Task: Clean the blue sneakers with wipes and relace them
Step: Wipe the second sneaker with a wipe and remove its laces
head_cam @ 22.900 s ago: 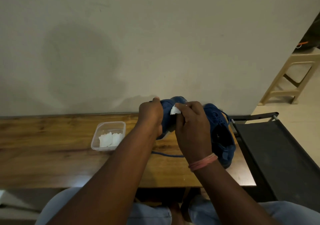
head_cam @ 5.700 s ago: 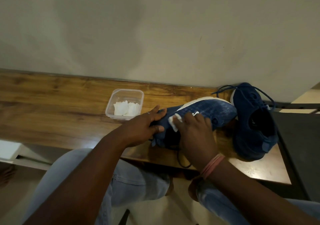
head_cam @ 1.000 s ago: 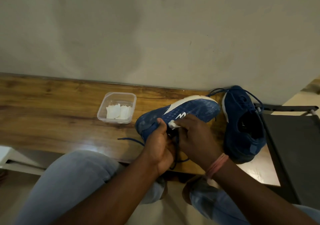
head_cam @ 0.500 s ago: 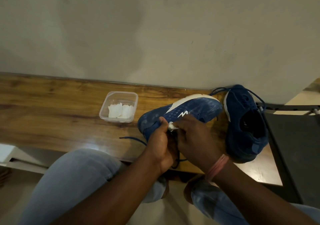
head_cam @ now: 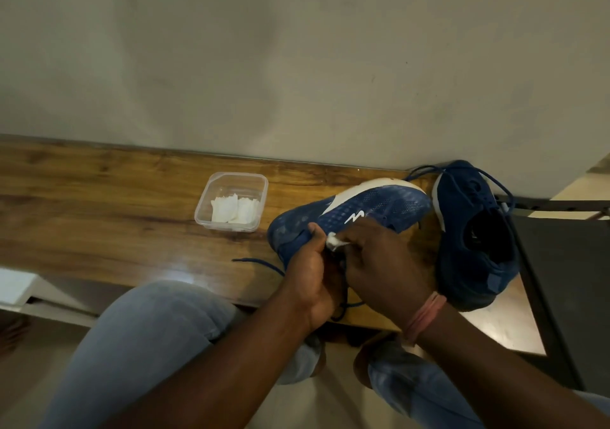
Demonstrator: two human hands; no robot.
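Here the head view looks down on a wooden table (head_cam: 99, 217). The left hand (head_cam: 310, 283) grips the near edge of a blue sneaker (head_cam: 363, 211) lying on its side, fingers curled round it. The right hand (head_cam: 386, 263) pinches a small white wipe (head_cam: 333, 242) against that shoe beside the left thumb. Right of both hands, just beside the held shoe, sits the second sneaker (head_cam: 472, 230). Left of them stands a clear tub (head_cam: 204, 204) of folded wipes (head_cam: 232, 209).
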